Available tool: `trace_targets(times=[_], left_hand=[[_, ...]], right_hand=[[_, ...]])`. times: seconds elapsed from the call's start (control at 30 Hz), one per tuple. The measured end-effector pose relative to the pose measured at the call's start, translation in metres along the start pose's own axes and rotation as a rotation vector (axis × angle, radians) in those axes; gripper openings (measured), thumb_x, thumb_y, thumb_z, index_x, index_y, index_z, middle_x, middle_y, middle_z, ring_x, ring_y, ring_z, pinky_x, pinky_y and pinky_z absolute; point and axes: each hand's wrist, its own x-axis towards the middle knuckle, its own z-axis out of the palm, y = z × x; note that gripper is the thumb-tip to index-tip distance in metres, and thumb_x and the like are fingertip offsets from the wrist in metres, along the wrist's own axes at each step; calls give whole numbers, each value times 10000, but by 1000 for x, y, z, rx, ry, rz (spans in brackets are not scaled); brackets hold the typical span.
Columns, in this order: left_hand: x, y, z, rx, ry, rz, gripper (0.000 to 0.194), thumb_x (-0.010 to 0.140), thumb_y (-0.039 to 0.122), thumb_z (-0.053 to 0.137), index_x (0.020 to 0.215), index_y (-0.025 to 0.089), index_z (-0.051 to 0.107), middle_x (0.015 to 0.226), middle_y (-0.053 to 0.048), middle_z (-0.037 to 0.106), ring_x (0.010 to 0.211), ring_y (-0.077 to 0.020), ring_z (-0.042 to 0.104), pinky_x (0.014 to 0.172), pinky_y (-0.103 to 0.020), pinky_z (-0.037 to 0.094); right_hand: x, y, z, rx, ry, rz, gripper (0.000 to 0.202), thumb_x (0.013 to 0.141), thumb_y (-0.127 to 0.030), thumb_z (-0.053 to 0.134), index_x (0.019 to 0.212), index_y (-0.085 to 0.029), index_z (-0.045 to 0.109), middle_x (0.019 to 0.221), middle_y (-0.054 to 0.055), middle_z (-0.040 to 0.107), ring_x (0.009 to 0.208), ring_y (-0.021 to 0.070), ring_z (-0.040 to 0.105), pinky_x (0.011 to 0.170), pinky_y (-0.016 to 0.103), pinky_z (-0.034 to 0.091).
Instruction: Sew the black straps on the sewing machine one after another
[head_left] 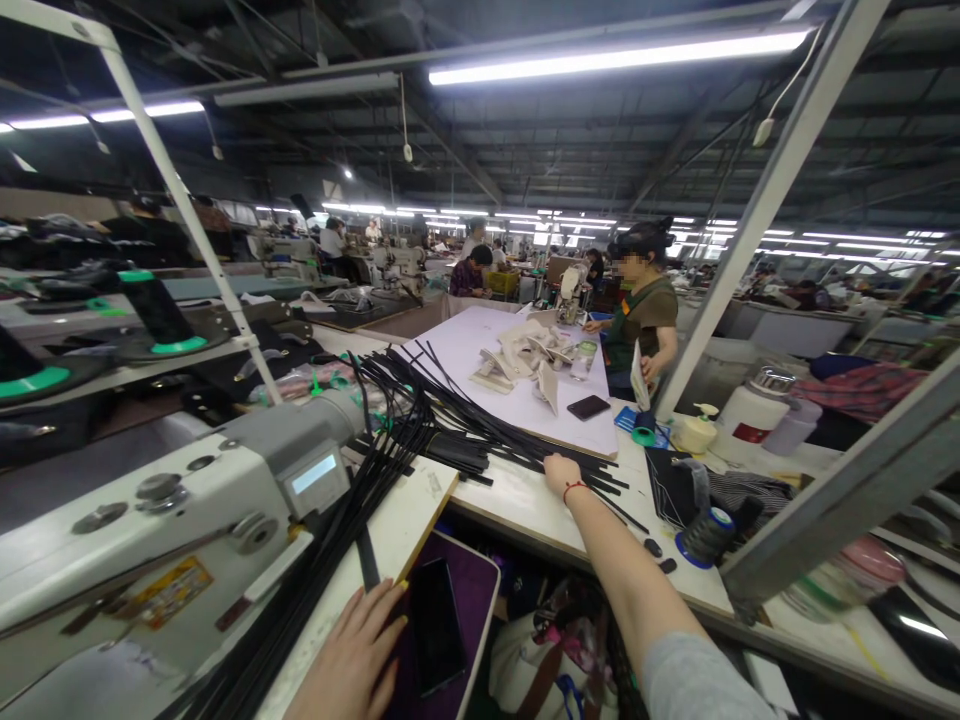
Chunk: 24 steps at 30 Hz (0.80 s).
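Note:
My left hand (352,655) lies nearly flat with its fingers stretched out at the edge of the sewing table. Its fingertips touch the lower end of a short black strip (367,560). My right hand (562,476) reaches forward to the bundle of long black strips (450,400) on the white table, its fingers curled down over some of them near their right ends. Part of the bundle runs down beside the sewing machine (217,520), and a shorter stack of strips (457,452) lies in front.
A phone (437,625) lies on a purple surface by my left hand. Beyond the strips are beige pieces (529,350) and another phone (588,407). A co-worker (645,310) stands at the right. Thread spool (705,537), pump bottle (697,430) and a slanted metal post (780,200) are rightward.

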Motion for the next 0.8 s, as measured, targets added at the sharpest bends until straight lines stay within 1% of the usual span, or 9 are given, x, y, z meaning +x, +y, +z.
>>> trace_targets(times=[0.1,0.2,0.3,0.4,0.5,0.6,0.8], left_hand=[[-1,0,1,12,-1,8,388,816,227,584,1187,324,646,1453,-15,505,1306,-300,493,1048,-512,456],[-2,0,2,18,16,15,381,810,231,594,1178,313,653,1456,-19,500,1312,-296,483,1060,-488,444],[-2,0,2,33,33,29,392,813,224,589,1191,313,644,1461,-15,494,1312,-284,482,1062,-471,440],[-2,-1,0,59,31,50,410,815,218,580,1209,317,630,1463,-9,491,1316,-274,478,1049,-468,453],[-1,-1,-2,71,31,57,413,803,223,588,1204,313,629,1458,-12,496,1317,-277,476,1033,-466,468],[1,-1,-3,85,30,54,419,794,211,583,1196,318,631,1450,-8,505,1308,-278,487,1024,-468,477],[5,0,-8,87,-4,44,449,772,174,568,1193,314,627,1449,1,508,1309,-275,491,1034,-461,477]], right_hand=[[0,-3,3,-3,9,-9,301,939,-340,610,1165,-141,613,1215,99,627,1034,225,638,884,437,546],[1,-3,-1,-3,25,-22,307,935,-343,615,1158,-132,617,1203,105,632,1033,227,639,887,436,544],[6,3,-12,0,60,-42,300,940,-348,606,1158,-142,619,1216,100,629,1066,234,626,915,451,528],[15,14,-26,1,97,-46,308,945,-352,595,1182,-155,608,1251,100,613,1119,246,601,957,475,501],[26,24,-34,6,85,-38,307,950,-351,590,1189,-159,602,1203,88,635,1059,229,630,921,460,524],[34,26,-32,12,53,-38,284,953,-346,587,1169,-163,611,1176,79,647,1023,215,642,889,436,543],[43,18,-9,19,-24,-21,259,941,-338,607,1129,-160,629,1159,73,654,1008,210,647,870,426,553]])
